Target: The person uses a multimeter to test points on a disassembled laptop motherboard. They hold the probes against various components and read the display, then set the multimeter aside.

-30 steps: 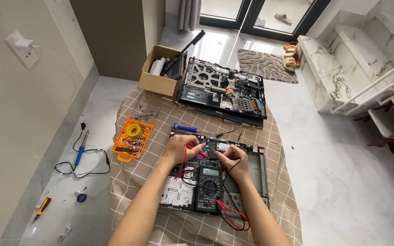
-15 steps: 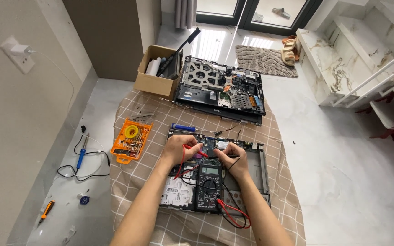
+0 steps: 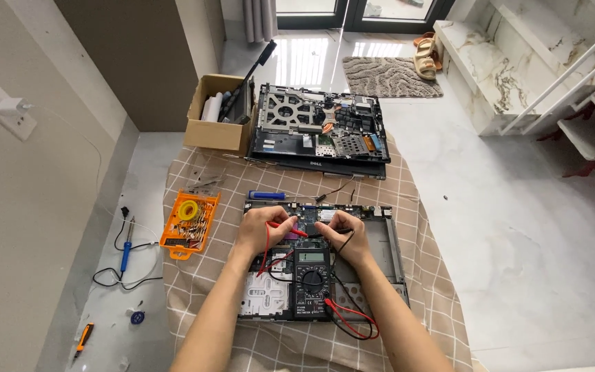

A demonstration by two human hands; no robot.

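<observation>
My left hand [image 3: 262, 231] is clenched on the red probe [image 3: 289, 230], whose tip points away from the grip toward my right, down onto the circuit board [image 3: 309, 215] of the opened laptop base [image 3: 388, 248]. My right hand [image 3: 348, 234] is pinched shut on the black probe [image 3: 337, 231], its tip aimed toward the left grip, so the two tips stand close together over the board, between my hands. I cannot tell whether either tip touches the board.

Just below both grips, nearer to me, lies the black multimeter [image 3: 310, 281] on the laptop base, its red and black leads [image 3: 350, 318] looping out under my right wrist. Beyond the left grip lies a blue screwdriver [image 3: 267, 195] on the checked cloth [image 3: 194, 275]. Farther beyond both hands rests a second opened laptop [image 3: 319, 131], and beside it a cardboard box [image 3: 216, 124]. Well off to the left of my left grip sits an orange tray [image 3: 189, 223] with a roll of solder, and past it, on the floor, a soldering iron [image 3: 126, 249].
</observation>
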